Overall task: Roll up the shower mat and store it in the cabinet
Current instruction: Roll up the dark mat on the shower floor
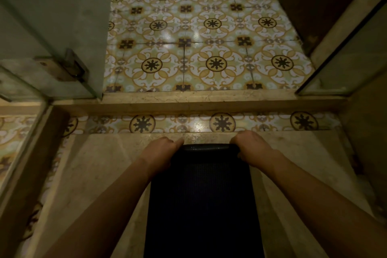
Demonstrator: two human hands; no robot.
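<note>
Two hands grip the far end of the shower mat (201, 195), one at each corner. Going left to right: at about nine o'clock a glass door (52, 27) stands open on its metal hinge (73, 67), with a stone curb (188, 100) running across the view beyond the hands. The left hand (161, 148) is closed over the mat's far left corner at roughly eleven o'clock from the mat's middle, knuckles up, forefinger stretched along the edge. Between the hands the dark edge is curled up off the pale stone floor (94, 174), a first small turn of a roll by the look of it. The right hand (253, 146) clamps the far right corner at about one o'clock, fingers tucked under.

What the coming move turns on: the mat's long axis runs from twelve to six o'clock, straight back toward the person, and the flat remainder lies at six o'clock from both hands. Rolling should therefore come toward the body. Both hands sit level and equally near, so neither leads. The patterned tile floor (199, 27) fills twelve o'clock; a cabinet cannot be picked out for certain.
</note>
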